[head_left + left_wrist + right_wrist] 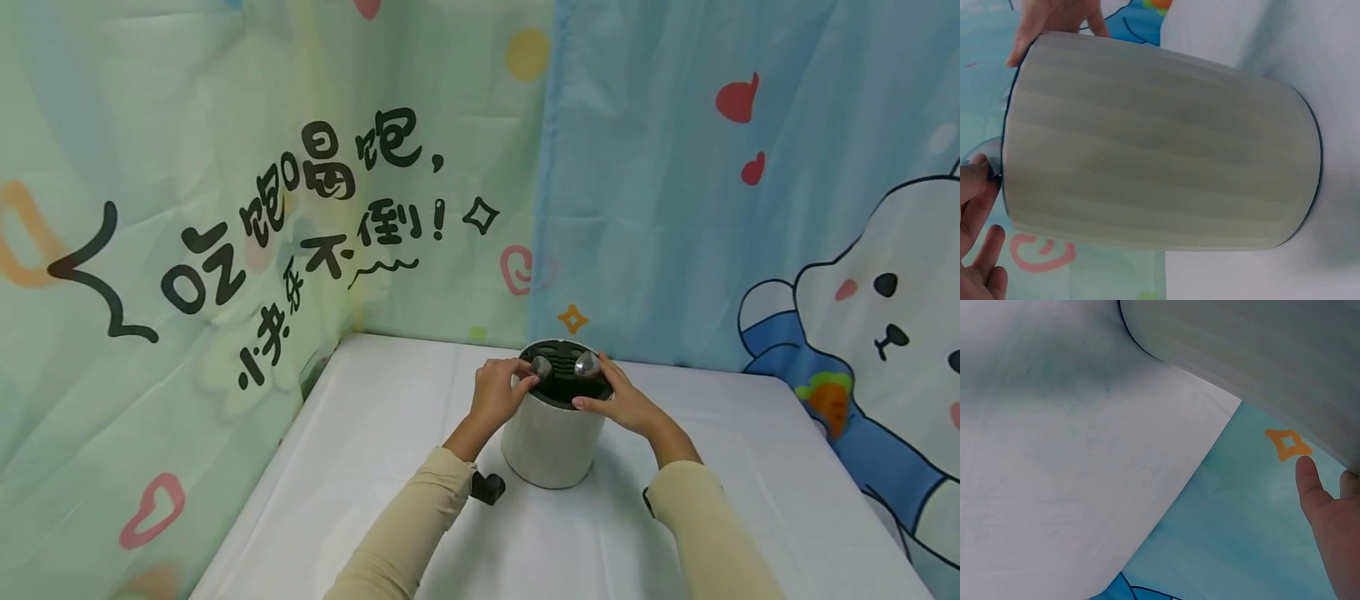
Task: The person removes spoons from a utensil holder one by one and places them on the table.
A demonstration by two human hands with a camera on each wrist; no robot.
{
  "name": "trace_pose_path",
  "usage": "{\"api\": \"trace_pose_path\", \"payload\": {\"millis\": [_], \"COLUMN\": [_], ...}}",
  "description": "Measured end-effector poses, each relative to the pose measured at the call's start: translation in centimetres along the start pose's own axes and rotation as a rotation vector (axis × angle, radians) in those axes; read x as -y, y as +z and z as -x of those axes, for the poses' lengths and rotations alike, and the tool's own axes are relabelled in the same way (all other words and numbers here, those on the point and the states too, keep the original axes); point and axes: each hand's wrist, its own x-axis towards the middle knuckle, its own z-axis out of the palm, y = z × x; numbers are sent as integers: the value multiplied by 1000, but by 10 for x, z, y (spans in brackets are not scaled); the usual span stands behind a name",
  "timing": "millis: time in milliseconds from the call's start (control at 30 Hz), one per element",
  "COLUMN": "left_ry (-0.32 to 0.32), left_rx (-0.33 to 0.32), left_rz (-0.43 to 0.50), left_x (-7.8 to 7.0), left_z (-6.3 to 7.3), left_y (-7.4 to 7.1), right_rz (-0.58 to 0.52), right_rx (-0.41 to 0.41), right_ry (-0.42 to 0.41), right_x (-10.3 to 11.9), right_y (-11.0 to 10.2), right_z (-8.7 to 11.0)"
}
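Observation:
A whitish, faintly ribbed utensil holder [551, 446] stands upright on the table, its dark slotted top [562, 387] facing up. Two shiny rounded metal spoon heads, a left spoon [542, 367] and a right spoon [587, 364], stick up from it; their handles are hidden inside. My left hand [497, 390] pinches the left spoon [988, 153] between thumb and fingers, right at the rim. On the other side, my right hand [633, 408] holds the holder's rim, thumb at the front edge and fingers close beside the right spoon. In the right wrist view that hand [1335, 531] touches the holder's side.
A white cloth covers the table [390, 417]. Printed curtains hang behind and to the left, a green one [435, 308] and a blue one [645, 275], close to the table's back edge. A small black wrist camera [489, 488] sits at my left sleeve.

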Motion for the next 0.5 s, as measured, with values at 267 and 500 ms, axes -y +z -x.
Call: {"api": "trace_pose_path", "payload": {"millis": [267, 500], "left_ry": [10, -43], "left_rx": [1, -51], "left_rz": [110, 290], "left_x": [-1, -6], "left_z": [-7, -19], "left_y": [-14, -39], "right_rz": [-1, 12], "right_rx": [3, 1], "right_ry": [7, 8], "right_x": [1, 1], "right_y": [-2, 0], "right_z": [0, 0]}}
